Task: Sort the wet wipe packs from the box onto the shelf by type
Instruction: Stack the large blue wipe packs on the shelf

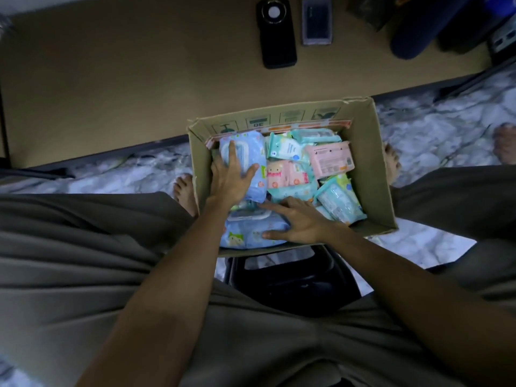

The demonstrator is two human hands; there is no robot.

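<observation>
An open cardboard box (371,174) sits between my knees, filled with several wet wipe packs. My left hand (230,180) lies on a large blue pack (255,152) at the box's far left, fingers spread over its lid. My right hand (296,222) rests flat on a second large blue pack (245,233) at the box's near edge. Pink packs (329,160) and small teal packs (284,148) fill the middle and right of the box. More teal packs (339,202) lie at the near right.
A brown shelf surface (139,88) runs beyond the box, holding a black phone (276,32), a second phone (317,19) and a dark blue object (416,29) at the far right. A black stool (293,277) stands under the box. Bare feet rest on a marbled floor (435,129).
</observation>
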